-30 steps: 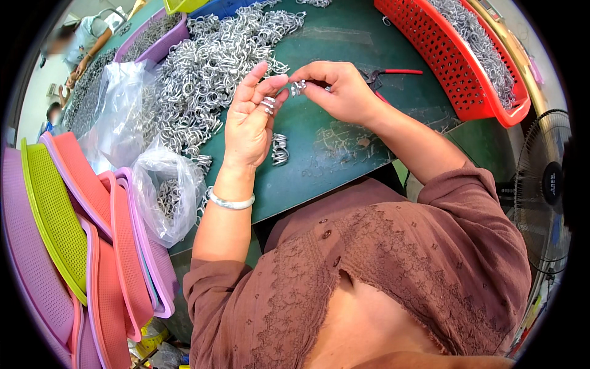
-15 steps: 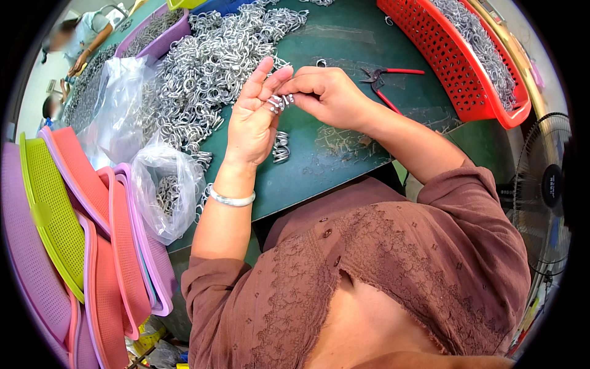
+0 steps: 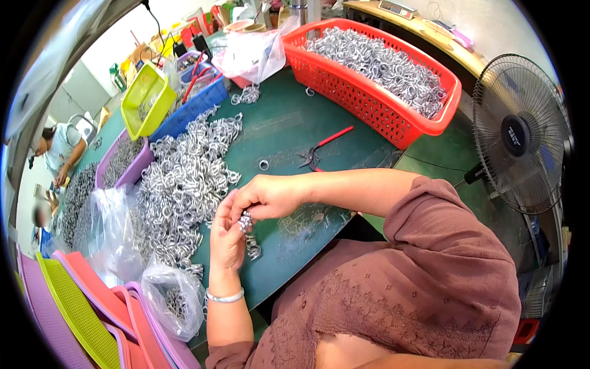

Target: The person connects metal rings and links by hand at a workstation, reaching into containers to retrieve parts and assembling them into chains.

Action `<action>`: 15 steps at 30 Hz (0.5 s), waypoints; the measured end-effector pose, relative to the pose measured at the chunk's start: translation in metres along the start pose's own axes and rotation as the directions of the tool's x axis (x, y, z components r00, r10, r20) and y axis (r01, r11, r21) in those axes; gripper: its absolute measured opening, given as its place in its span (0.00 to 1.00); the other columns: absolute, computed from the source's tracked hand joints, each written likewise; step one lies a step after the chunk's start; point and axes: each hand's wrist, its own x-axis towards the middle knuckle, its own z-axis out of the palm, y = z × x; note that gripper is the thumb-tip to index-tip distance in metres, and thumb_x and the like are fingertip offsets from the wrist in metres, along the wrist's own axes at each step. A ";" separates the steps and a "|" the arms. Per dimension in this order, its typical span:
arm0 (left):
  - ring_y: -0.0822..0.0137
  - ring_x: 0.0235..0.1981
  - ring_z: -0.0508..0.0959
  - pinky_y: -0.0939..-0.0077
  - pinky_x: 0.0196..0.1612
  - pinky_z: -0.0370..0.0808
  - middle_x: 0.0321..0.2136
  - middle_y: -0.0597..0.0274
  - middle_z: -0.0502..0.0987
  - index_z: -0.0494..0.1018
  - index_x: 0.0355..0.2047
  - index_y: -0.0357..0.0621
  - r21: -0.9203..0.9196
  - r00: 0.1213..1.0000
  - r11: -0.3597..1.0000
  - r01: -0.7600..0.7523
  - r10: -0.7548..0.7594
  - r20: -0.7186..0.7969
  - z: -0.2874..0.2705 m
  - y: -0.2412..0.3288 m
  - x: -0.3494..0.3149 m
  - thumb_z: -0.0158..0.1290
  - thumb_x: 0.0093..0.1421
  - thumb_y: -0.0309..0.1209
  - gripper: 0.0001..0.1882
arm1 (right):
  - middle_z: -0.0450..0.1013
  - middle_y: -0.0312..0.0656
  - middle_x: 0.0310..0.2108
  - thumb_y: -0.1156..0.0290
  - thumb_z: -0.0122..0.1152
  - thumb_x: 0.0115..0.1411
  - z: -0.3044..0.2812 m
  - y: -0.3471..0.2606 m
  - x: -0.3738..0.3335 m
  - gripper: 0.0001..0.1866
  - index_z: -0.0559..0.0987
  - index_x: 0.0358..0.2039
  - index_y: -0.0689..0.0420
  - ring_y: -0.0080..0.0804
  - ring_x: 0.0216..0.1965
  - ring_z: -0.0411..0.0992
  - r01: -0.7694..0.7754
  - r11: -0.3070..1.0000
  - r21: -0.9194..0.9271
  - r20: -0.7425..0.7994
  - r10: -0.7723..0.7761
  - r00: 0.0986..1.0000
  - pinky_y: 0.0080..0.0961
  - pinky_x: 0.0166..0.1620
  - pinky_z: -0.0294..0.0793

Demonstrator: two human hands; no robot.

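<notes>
My left hand [image 3: 226, 241] is closed around a small cluster of silvery metal rings [image 3: 245, 222]. From the right, my right hand [image 3: 273, 195] meets it, fingers pinched at the top of that cluster; what exactly its fingertips grip is hidden. Just beside my left hand, a short row of similar rings [image 3: 253, 248] lies on the green tabletop [image 3: 289, 243]. A large heap of silvery rings [image 3: 184, 175] spreads to the left of and beyond my hands. Farther off to the right lie red-handled pliers [image 3: 313, 157], with a single ring [image 3: 263, 165] near their jaws.
A red perforated basket [image 3: 369, 111] full of rings stands at the far right. Purple [image 3: 146, 157], blue [image 3: 215, 92] and lime [image 3: 129, 111] bins sit far left. Plastic bags [image 3: 153, 310] and stacked colander-like baskets [image 3: 77, 307] are near left. A fan [image 3: 515, 134] stands right. Another person [image 3: 66, 147] sits far left.
The view has swung upward and to the right, bringing in more of the far table and fan. My hands stay together at the ring cluster; my left fingers, stretched up before, are now more curled.
</notes>
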 end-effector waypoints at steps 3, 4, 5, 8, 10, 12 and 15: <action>0.76 0.26 0.74 0.90 0.27 0.71 0.29 0.58 0.73 0.61 0.46 0.35 -0.055 0.983 0.992 0.116 -0.107 0.148 -0.008 0.003 0.004 0.53 0.50 0.23 0.22 | 0.72 0.39 0.25 0.81 0.48 0.49 -0.006 -0.014 -0.001 0.12 0.75 0.34 0.60 0.21 0.25 0.70 -0.172 0.985 -0.011 0.005 0.172 0.985 0.18 0.29 0.71; 0.75 0.25 0.74 0.91 0.26 0.71 0.28 0.58 0.73 0.62 0.45 0.36 -0.074 0.988 0.991 0.112 -0.104 0.114 -0.005 0.003 0.004 0.54 0.50 0.24 0.21 | 0.72 0.38 0.24 0.80 0.48 0.49 -0.005 -0.015 0.001 0.12 0.75 0.34 0.60 0.20 0.24 0.70 -0.193 0.981 -0.004 0.002 0.193 0.981 0.18 0.28 0.71; 0.75 0.23 0.74 0.92 0.25 0.71 0.27 0.57 0.73 0.63 0.43 0.36 -0.093 0.992 0.990 0.108 -0.101 0.081 0.000 0.004 0.003 0.54 0.50 0.24 0.20 | 0.72 0.38 0.23 0.80 0.48 0.49 -0.006 -0.016 0.001 0.11 0.75 0.34 0.60 0.20 0.23 0.70 -0.214 0.977 0.003 -0.001 0.214 0.977 0.17 0.27 0.71; 0.73 0.27 0.75 0.91 0.27 0.74 0.30 0.57 0.73 0.62 0.44 0.34 -0.207 0.995 0.976 0.069 -0.053 0.081 -0.004 0.002 0.004 0.52 0.52 0.23 0.19 | 0.72 0.39 0.22 0.79 0.49 0.49 -0.013 -0.020 0.005 0.11 0.75 0.34 0.60 0.20 0.22 0.71 -0.209 0.975 -0.078 -0.032 0.207 0.978 0.17 0.26 0.72; 0.72 0.29 0.75 0.88 0.30 0.75 0.31 0.58 0.73 0.62 0.46 0.34 -0.243 0.999 0.969 0.040 -0.048 -0.025 -0.004 0.006 0.006 0.49 0.54 0.22 0.19 | 0.73 0.40 0.23 0.79 0.49 0.48 -0.031 -0.022 0.004 0.12 0.75 0.34 0.60 0.21 0.22 0.72 -0.177 0.973 -0.150 -0.107 0.162 0.981 0.19 0.26 0.72; 0.72 0.26 0.74 0.86 0.28 0.73 0.31 0.60 0.73 0.63 0.46 0.35 -0.127 0.996 0.992 -0.029 0.018 -0.087 -0.011 0.010 0.002 0.46 0.56 0.23 0.17 | 0.73 0.44 0.21 0.76 0.47 0.45 -0.066 -0.043 0.008 0.12 0.76 0.31 0.60 0.28 0.22 0.74 -0.101 0.872 -0.479 -0.223 -0.010 0.975 0.27 0.30 0.74; 0.77 0.23 0.71 0.88 0.25 0.67 0.26 0.64 0.72 0.67 0.41 0.34 0.457 0.985 0.889 -0.012 0.089 -0.147 -0.023 0.014 -0.003 0.47 0.55 0.24 0.13 | 0.74 0.45 0.25 0.76 0.51 0.45 -0.132 -0.068 0.017 0.16 0.75 0.38 0.59 0.29 0.24 0.74 -0.481 0.525 -0.702 -0.563 0.004 0.826 0.25 0.32 0.74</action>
